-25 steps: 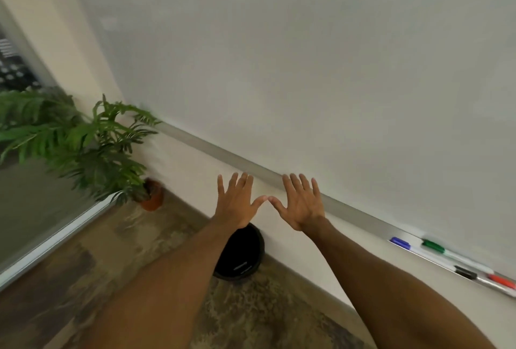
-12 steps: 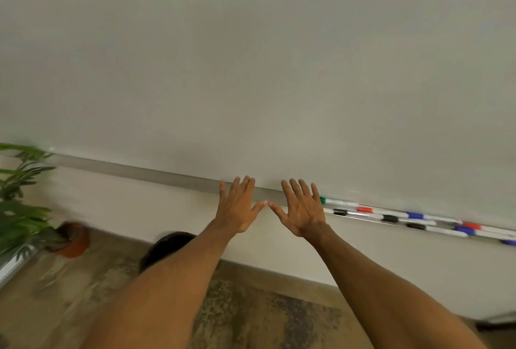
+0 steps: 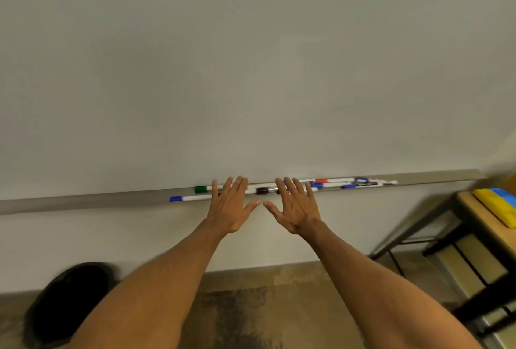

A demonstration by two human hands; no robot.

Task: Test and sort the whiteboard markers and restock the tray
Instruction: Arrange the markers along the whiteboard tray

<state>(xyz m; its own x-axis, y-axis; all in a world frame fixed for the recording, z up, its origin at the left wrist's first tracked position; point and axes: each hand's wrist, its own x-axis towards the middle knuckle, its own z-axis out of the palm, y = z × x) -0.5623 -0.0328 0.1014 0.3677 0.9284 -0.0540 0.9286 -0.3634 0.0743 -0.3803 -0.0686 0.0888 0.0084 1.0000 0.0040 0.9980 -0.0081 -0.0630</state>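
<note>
Both hands are up in front of us and both are empty. Our left hand (image 3: 230,209) and our right hand (image 3: 296,210) are held flat, backs toward us, fingers straight and fanned, gripping nothing. The thumbs point inward and their tips come almost together, with a sliver of wall between them. The fingertips reach up across the tray (image 3: 83,203), the long grey ledge along the bottom edge of the whiteboard (image 3: 251,69). We cannot tell whether they touch it or hang just in front.

Now the markers, all lying lengthwise along the tray. Just past our left hand, toward the tray's left end, we have the green-capped marker (image 3: 200,189) at the back edge against the board, its barrel running behind our left fingers. The blue-capped marker (image 3: 190,198) lies on the front edge, its cap a little further left. In the gap between the two hands, above the thumbs, sits the black-capped marker (image 3: 262,190).

Beyond our right hand, toward the tray's right end, there is a loose cluster. The red-capped marker (image 3: 332,180) lies at the back edge, and several more blue markers (image 3: 363,185) sit beside and in front of it, the nearest cap just off our little finger.

Far right, a wooden table (image 3: 480,214) carries a yellow block (image 3: 494,206) with a blue block (image 3: 506,195) beside it. Low on the left, a round black object (image 3: 69,301) sits on the floor, too blurred to name.
</note>
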